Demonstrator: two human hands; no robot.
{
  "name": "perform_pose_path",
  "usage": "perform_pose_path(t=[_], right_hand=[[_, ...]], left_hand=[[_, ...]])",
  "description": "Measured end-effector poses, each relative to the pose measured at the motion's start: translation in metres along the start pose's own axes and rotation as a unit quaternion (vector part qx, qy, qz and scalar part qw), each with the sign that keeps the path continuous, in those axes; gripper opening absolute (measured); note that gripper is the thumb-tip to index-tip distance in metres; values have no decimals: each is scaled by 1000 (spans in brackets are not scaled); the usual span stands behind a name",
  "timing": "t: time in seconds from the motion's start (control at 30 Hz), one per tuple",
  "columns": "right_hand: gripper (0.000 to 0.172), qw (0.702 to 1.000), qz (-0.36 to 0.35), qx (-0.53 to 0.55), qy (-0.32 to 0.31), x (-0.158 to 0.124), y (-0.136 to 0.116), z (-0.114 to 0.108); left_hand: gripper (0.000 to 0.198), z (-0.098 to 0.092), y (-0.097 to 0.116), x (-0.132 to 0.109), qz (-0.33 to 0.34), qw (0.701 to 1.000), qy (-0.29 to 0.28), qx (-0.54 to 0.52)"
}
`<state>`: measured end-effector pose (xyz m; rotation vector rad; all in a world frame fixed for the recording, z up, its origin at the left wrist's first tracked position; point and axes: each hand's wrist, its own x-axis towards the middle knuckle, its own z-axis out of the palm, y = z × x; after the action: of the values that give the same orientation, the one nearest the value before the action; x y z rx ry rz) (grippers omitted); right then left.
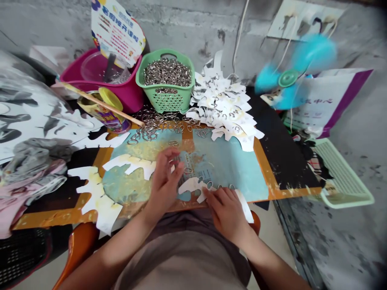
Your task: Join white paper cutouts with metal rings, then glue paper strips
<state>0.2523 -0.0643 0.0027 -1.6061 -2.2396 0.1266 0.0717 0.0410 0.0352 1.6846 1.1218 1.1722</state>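
Note:
My right hand (226, 211) rests near the table's front edge, fingers bent and pressed onto a white jagged cut-out piece (191, 185). Several metal rings stand along that piece's upper edge, one metal ring (209, 185) beside my index finger. To the left, my left hand (166, 177) hovers over the board with fingers half curled and thumb apart from them. Just off its thumb tip is a loose metal ring (188, 170); whether they touch I cannot tell. Another white cut-out with yellow glue-like stains (133, 163) lies partly behind my left hand.
A green basket (167, 98) full of rings stands at the back, with loose rings (151, 127) before it. Stacked cut-outs (225, 104) lie right of it. A magenta bin (133, 94), a tilted can with a stick (113, 119), and a spinning fan (286, 78) surround the board.

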Motion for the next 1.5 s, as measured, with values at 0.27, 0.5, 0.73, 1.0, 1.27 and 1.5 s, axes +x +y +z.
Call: perform_pose_path(t=[0.27,0.5,0.73,1.0,1.27,1.5], right_hand=[[42,999,-1,46,10,-4,-1,-1],[29,991,52,109,58,-5,3,-3],[39,973,76,201,80,-12,9,-2],[43,992,16,95,86,-8,7,-3],[26,992,78,56,77,6,4,2],[17,991,101,15,86,13,1,5]], left_hand=[[39,-17,3,-7,236,887,-333,218],[40,-10,-9,-5,282,866,-323,259],[28,-8,-3,-1,318,846,-314,291],[18,2,-2,7,316,842,-325,294],[15,2,-8,26,358,803,-379,289],[23,10,-13,22,372,787,-360,337]])
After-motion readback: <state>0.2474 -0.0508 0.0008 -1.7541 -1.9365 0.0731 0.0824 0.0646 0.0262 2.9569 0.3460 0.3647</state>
